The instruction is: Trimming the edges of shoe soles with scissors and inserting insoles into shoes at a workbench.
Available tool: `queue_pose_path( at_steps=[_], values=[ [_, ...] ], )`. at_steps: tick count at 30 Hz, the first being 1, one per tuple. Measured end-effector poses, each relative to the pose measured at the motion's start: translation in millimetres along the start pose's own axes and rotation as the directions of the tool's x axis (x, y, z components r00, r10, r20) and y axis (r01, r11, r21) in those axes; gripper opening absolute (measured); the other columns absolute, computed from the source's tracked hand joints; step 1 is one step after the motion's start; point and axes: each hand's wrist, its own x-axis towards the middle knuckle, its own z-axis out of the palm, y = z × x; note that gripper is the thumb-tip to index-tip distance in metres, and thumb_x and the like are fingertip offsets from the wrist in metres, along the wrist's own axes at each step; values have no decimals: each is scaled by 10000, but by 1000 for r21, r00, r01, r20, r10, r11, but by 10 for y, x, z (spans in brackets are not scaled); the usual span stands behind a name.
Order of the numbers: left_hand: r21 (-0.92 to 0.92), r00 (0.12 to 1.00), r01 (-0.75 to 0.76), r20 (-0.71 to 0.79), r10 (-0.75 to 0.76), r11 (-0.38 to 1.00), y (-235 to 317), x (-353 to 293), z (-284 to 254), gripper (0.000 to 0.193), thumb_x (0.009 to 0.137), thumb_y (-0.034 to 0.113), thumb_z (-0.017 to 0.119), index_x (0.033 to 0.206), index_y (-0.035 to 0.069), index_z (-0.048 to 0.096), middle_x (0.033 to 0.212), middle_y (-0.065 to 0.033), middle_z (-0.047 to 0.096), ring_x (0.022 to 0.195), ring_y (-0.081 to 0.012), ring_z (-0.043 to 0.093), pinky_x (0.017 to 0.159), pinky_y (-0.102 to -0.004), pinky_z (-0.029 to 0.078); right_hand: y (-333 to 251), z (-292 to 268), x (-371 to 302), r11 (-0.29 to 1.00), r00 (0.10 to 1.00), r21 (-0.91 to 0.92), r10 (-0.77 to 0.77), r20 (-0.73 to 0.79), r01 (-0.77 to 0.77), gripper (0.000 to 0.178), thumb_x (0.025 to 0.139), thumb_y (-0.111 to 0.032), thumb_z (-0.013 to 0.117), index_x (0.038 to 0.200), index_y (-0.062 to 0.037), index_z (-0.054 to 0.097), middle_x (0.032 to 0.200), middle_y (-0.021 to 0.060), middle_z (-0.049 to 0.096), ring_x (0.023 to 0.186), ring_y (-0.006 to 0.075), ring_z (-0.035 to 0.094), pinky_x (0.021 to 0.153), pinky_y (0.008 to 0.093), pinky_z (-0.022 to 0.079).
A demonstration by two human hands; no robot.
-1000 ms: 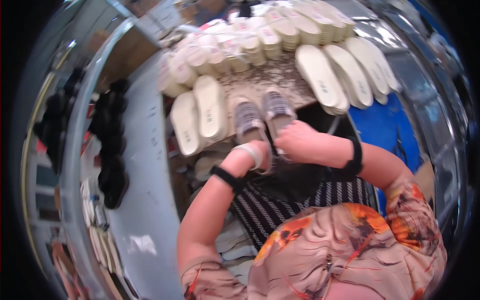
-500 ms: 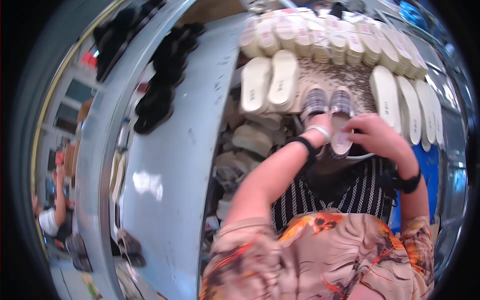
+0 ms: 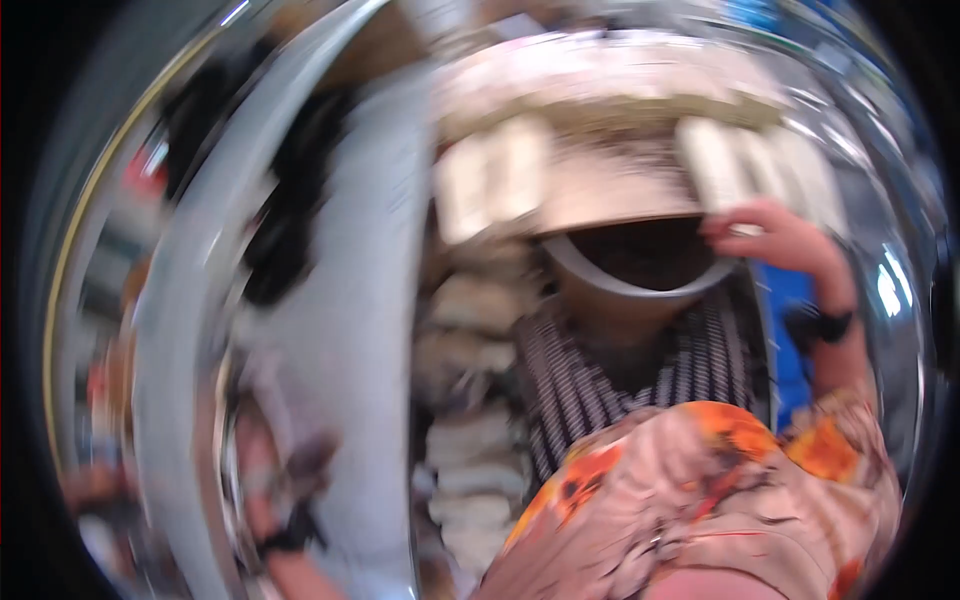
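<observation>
While shelving point(image 3: 365, 380) flanks the left hand point(image 3: 256, 452), insoles point(image 3: 712, 165) (cream) neighbour the right point(image 3: 768, 237).

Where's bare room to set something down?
Grey shelf: right of the black shoes. Board: between left soles and right soles. Crowded: board's back, under sole stacks; shelf's near left, by the left hand.

Long grey-blue shelf point(image 3: 375, 270) runs down the left — pretty blurry — with bright glare point(image 3: 888, 285) at right.
</observation>
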Motion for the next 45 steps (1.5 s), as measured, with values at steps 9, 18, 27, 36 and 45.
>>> queue_pose_path(
  at_steps=[9, 18, 27, 36, 45],
  values=[
    [304, 814, 293, 418, -403, 907, -473, 1359, 203, 619, 808, 379, 577, 1284, 39, 376, 1176, -188, 517, 846, -295, 589, 663, -397, 486, 496, -179, -1654, 900, 892, 113, 434, -128, -422, 332, 779, -244, 586, 1029, -26, 578, 922, 107, 627, 848, 219, 587, 759, 305, 454],
    [-758, 129, -366, 533, 836, 540, 4085, 1479, 2216, 374, 850, 114, 540, 1195, 0, 449, 865, -101, 607, 746, -172, 561, 665, -290, 462, 1136, 441, -5150, 8, -450, 579, 619, -644, -816, 330, 742, -226, 565, 1022, -54, 597, 1034, 151, 591, 980, 324, 546, 803, 394, 451],
    [-769, -211, -574, 470, 857, 280, 5031, 1111, 2753, 395, 789, 175, 606, 1137, 16, 511, 894, -177, 620, 776, -298, 617, 677, -354, 496, 1262, 1080, -6704, -327, -793, 767, 491, -361, -552, 665, 736, -492, 564, 1210, -38, 459, 1161, 233, 505, 1070, 348, 498, 890, 390, 401],
    [-743, -166, -571, 521, 837, 349, 5121, 1136, 2834, 374, 800, 163, 596, 1124, -4, 512, 935, -186, 612, 812, -288, 614, 702, -361, 492, 1747, 634, -6841, -436, -684, 546, 598, -418, -715, 265, 721, -151, 520, 901, -10, 653, 990, 206, 599, 930, 328, 583, 771, 392, 460],
    [-838, 297, -488, 105, 949, 245, 5067, 1251, 2535, 162, 822, 34, 518, 961, -9, 588, 884, -161, 621, 793, -262, 617, 673, -323, 485, 923, -159, -4223, 63, -240, 297, 440, -865, -953, 132, 647, -145, 602, 731, -43, 590, 714, 197, 582, 739, 373, 572, 667, 446, 457]
  ],
)
